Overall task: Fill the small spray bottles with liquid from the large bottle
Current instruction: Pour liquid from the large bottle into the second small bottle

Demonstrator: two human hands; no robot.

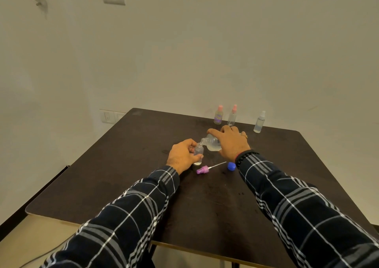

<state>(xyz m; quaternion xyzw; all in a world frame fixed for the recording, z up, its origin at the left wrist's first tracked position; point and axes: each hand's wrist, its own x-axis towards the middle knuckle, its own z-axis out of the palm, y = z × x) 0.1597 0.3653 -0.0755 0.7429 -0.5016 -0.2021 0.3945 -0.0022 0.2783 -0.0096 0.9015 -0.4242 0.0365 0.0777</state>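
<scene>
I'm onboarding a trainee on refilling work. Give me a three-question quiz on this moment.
1. True or false: the right hand tilts the large bottle toward the small bottle.
2. How many capped spray bottles stand at the table's far edge?
3. Beside the purple spray pump lies: A) funnel B) blue cap C) cloth

Key: 1 true; 2 three; 3 B

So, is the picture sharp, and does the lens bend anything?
Head view: soft, dim warm light; the far spray bottles are blurred, and the clear small bottle under the large bottle is hard to read; the wide lens bows the table edges.
</scene>
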